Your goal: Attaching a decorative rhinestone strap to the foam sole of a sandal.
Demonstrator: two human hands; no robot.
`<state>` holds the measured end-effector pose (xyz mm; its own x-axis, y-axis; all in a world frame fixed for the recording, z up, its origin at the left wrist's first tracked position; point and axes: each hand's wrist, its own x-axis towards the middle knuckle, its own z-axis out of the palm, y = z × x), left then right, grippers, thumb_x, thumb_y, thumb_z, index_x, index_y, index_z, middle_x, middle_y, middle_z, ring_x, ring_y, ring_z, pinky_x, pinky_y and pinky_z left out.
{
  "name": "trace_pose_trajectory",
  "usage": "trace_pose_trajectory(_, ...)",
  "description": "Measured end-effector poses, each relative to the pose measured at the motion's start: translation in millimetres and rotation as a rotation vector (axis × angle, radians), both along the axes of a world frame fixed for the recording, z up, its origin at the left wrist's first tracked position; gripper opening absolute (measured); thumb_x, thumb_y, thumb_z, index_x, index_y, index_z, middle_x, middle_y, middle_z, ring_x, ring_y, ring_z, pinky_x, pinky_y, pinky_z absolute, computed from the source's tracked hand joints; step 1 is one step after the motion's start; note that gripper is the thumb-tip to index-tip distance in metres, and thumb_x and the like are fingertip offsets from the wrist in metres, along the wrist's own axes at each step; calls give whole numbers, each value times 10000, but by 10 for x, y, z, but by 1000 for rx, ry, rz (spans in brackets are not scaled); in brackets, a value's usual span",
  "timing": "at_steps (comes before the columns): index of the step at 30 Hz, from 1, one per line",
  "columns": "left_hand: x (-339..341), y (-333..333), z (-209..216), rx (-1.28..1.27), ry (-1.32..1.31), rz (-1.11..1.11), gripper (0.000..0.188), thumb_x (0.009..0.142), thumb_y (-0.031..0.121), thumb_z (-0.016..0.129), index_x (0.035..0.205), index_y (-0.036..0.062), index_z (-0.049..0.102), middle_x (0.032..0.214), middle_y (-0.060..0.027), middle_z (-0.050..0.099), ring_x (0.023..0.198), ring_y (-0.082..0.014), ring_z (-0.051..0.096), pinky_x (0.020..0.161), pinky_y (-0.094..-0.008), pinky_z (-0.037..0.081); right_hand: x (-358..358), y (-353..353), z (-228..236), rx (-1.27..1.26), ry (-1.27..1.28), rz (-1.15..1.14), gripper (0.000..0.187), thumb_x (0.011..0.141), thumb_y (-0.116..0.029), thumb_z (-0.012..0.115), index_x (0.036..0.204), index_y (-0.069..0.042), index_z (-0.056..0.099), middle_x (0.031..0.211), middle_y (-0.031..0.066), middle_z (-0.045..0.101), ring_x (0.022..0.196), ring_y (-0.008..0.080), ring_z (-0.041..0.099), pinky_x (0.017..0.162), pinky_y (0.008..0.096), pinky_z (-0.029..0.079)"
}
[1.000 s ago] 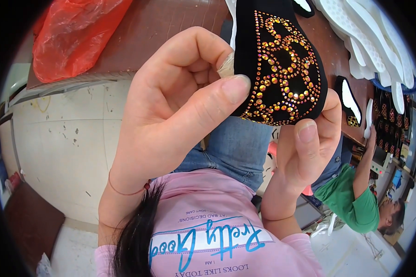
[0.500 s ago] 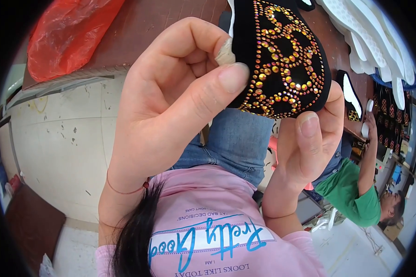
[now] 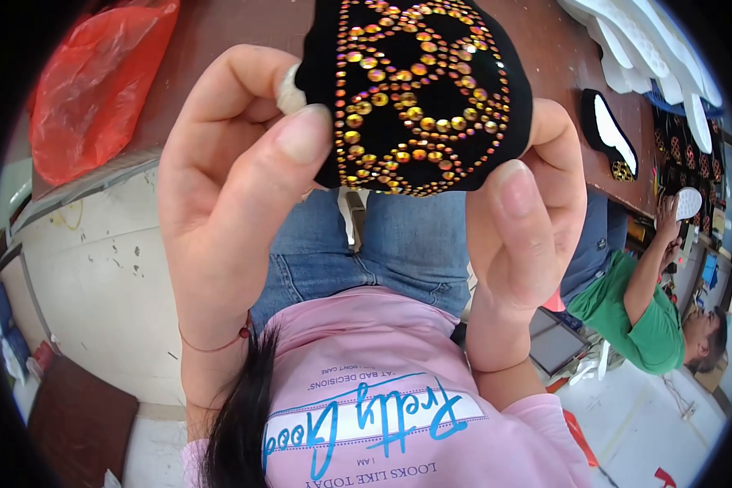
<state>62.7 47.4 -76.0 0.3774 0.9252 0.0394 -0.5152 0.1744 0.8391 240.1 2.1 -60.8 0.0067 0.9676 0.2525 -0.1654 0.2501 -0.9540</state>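
Hands hold one black cloth piece up close to the camera; it is covered with rings of gold and orange studs and fills the upper middle of the view, its top cut off by the rim. The left hand pinches its left edge, thumb in front and the other fingers curled behind, with a small pale bit showing between fingers and cloth; what that bit is cannot be made out. The right hand grips the right edge, thumb pressed along the front, the rest of its fingers hidden behind the cloth. A thin red thread bracelet circles the left wrist.

Behind the cloth piece lies a brown surface, largely blocked from sight by it and the hands. Left of the cloth piece one red plastic bag sits on that surface. Right of it lie one black sole-shaped piece with a white centre and a stack of white shaped pieces, too overlapped to count. Farther right, more studded black pieces are small and hard to tell apart.

Below the cloth piece are blue jeans and a pink shirt. To the lower right, another person in a green shirt holds a white piece in a raised hand.
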Motion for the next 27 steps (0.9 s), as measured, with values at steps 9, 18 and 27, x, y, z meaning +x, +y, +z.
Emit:
trace_pose_trajectory(9, -19, 47, -68, 62, 40, -21, 204, 881, 123, 409, 1050, 19, 457, 981, -89, 580, 826, -111, 581, 728, -203, 455, -7, 51, 53, 17, -9, -5, 249, 795, -61, 486, 1035, 0, 464, 983, 104, 531, 864, 160, 479, 823, 263, 380)
trace_pose_trajectory(18, -2, 55, -83, 71, -10, -29, 241, 890, 125, 389, 1090, 6, 450, 1013, -109, 572, 868, -136, 581, 762, -229, 461, 7, 46, 73, -22, -1, -3, 250, 761, -26, 512, 1007, -5, 471, 951, 87, 525, 855, 155, 474, 813, 248, 382)
trace_pose_trajectory(27, -22, 93, -81, 59, -70, -46, 236, 895, 118, 394, 1091, 1, 450, 1004, -110, 574, 873, -146, 584, 764, -235, 465, -24, 97, 80, 33, -5, 1, 175, 768, -68, 513, 932, -30, 466, 895, 78, 504, 816, 155, 437, 783, 249, 354)
